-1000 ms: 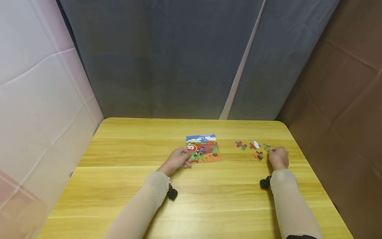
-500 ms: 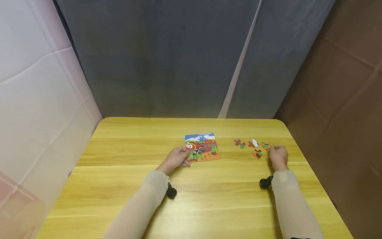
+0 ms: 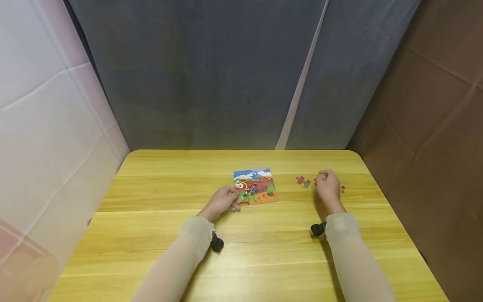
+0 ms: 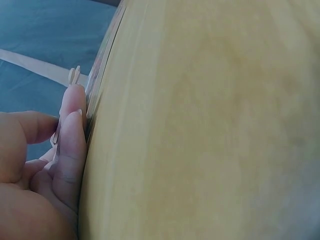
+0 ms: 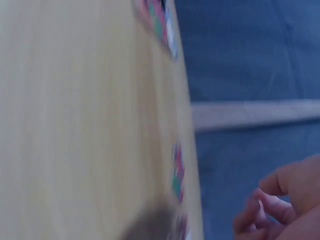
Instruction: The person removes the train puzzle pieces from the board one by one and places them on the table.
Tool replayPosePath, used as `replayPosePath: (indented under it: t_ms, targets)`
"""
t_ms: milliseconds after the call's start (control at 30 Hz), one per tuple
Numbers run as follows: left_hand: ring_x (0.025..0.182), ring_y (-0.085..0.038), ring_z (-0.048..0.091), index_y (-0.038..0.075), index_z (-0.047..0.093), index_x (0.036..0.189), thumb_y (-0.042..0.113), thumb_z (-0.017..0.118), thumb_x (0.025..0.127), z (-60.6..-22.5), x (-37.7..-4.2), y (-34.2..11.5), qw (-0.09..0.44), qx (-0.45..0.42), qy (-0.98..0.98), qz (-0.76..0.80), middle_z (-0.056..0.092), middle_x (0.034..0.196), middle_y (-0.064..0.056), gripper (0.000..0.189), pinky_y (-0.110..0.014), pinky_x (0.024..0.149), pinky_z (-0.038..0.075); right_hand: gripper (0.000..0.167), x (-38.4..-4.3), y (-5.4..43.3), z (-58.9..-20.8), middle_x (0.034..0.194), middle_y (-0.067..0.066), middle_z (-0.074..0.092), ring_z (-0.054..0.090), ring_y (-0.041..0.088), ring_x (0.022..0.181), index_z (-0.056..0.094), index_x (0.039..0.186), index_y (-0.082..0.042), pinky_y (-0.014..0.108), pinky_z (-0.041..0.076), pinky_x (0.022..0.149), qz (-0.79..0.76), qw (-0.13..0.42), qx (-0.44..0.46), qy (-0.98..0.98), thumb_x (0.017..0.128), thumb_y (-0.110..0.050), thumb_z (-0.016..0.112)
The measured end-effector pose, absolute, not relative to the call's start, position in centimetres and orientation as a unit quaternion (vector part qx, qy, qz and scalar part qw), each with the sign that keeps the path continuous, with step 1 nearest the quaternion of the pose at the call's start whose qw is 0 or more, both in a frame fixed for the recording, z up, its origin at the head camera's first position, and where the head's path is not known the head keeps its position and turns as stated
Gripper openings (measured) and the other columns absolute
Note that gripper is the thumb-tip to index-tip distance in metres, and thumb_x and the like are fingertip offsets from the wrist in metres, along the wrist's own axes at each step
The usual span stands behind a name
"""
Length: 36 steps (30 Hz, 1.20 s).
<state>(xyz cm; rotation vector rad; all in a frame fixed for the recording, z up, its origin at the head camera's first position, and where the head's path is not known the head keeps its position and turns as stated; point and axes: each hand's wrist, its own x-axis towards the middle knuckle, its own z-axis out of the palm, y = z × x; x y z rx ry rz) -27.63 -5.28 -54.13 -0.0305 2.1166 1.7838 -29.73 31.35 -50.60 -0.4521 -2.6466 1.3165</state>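
My left hand (image 3: 222, 199) is at the lower left corner of a jigsaw puzzle (image 3: 260, 180) with a red-faced cartoon picture. In the left wrist view, a thin puzzle piece (image 4: 74, 75) is pinched between my thumb and fingers, its edge sticking out past the fingertips. From the head view, a green part of that piece overlaps the puzzle. My right hand (image 3: 328, 186) is over the loose pieces, hiding most of them. Its fingers (image 5: 247, 218) are loosely bent in the blurred right wrist view, with nothing seen between them.
One loose red puzzle piece (image 3: 303, 181) lies between the puzzle and my right hand. Another small piece (image 3: 343, 189) lies right of that hand. The wooden table (image 3: 264, 251) ends at a grey curtain (image 3: 226, 84), with a brown cloth (image 3: 434, 126) on the right.
My right hand has moved left and away from me, from the rightmost piece to over the other loose pieces, uncovering the rightmost one. The left hand stays in place with its puzzle piece.
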Motion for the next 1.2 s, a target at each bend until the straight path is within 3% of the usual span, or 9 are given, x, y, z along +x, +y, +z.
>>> replayPosePath:
  t_ms: [67, 300, 433, 600, 833, 967, 1200]
  targets:
    - [0.072, -0.021, 0.069, -0.003, 0.061, 0.115, 0.017, 0.054, 0.106, -54.1, -27.6, -5.3, 0.188, -0.011, 0.750, 0.635, 0.068, 0.092, -0.015, 0.024, -0.030, 0.067, 0.059, 0.040, -30.0, 30.0, -50.4, 0.113, 0.018, 0.061, 0.047, 0.017, 0.057, 0.054, 0.138, -0.002, 0.032, 0.043, 0.052, 0.457, 0.054, -0.111, -0.881, 0.106, -0.022, 0.039]
    - [0.073, -0.021, 0.069, -0.002, 0.061, 0.113, 0.018, 0.053, 0.106, -54.2, -27.7, -5.3, 0.189, -0.011, 0.749, 0.635, 0.068, 0.092, -0.015, 0.023, -0.030, 0.067, 0.059, 0.036, -30.3, 25.3, -51.0, 0.111, 0.019, 0.064, 0.060, 0.022, 0.077, 0.056, 0.134, 0.002, 0.029, 0.048, 0.060, 0.482, -0.010, -0.030, -0.875, 0.106, -0.019, 0.046]
    - [0.073, -0.021, 0.069, -0.002, 0.061, 0.114, 0.019, 0.054, 0.106, -54.3, -27.8, -5.4, 0.189, -0.011, 0.748, 0.636, 0.068, 0.092, -0.016, 0.023, -0.030, 0.068, 0.059, 0.035, -30.2, 22.7, -51.5, 0.104, 0.018, 0.068, 0.062, 0.025, 0.070, 0.056, 0.133, 0.001, 0.032, 0.051, 0.057, 0.503, -0.053, -0.005, -0.863, 0.105, -0.017, 0.046]
    - [0.074, -0.022, 0.069, -0.001, 0.061, 0.111, 0.019, 0.054, 0.106, -54.3, -27.9, -5.4, 0.185, -0.010, 0.752, 0.633, 0.068, 0.092, -0.016, 0.022, -0.031, 0.069, 0.059, 0.033, -29.9, 19.4, -51.5, 0.099, 0.016, 0.070, 0.067, 0.022, 0.076, 0.057, 0.133, 0.002, 0.033, 0.057, 0.064, 0.515, -0.109, 0.022, -0.850, 0.106, -0.014, 0.048]
    - [0.070, -0.021, 0.069, -0.001, 0.061, 0.108, 0.019, 0.054, 0.105, -54.8, -27.3, -4.6, 0.182, -0.013, 0.753, 0.632, 0.069, 0.086, -0.015, 0.021, -0.030, 0.066, 0.059, 0.029, -29.4, 16.9, -51.8, 0.095, 0.014, 0.071, 0.045, 0.010, 0.048, 0.069, 0.117, 0.003, 0.024, 0.043, 0.050, 0.550, -0.155, -0.029, -0.820, 0.105, -0.020, 0.057]
    - [0.071, -0.021, 0.069, -0.001, 0.060, 0.108, 0.020, 0.053, 0.106, -54.7, -27.4, -4.4, 0.179, -0.009, 0.758, 0.628, 0.069, 0.086, -0.014, 0.022, -0.030, 0.067, 0.059, 0.032, -29.8, 16.1, -51.9, 0.091, 0.015, 0.073, 0.042, 0.008, 0.046, 0.068, 0.121, 0.007, 0.021, 0.038, 0.045, 0.591, -0.158, -0.061, -0.789, 0.104, -0.019, 0.060]
    - [0.069, -0.020, 0.069, -0.002, 0.061, 0.109, 0.017, 0.053, 0.105, -54.3, -27.6, -4.8, 0.169, -0.016, 0.764, 0.622, 0.068, 0.085, -0.014, 0.020, -0.030, 0.065, 0.059, 0.025, -30.5, 15.1, -52.2, 0.088, 0.014, 0.071, 0.044, 0.007, 0.050, 0.070, 0.115, 0.005, 0.020, 0.038, 0.046, 0.622, -0.165, -0.075, -0.762, 0.102, -0.015, 0.062]
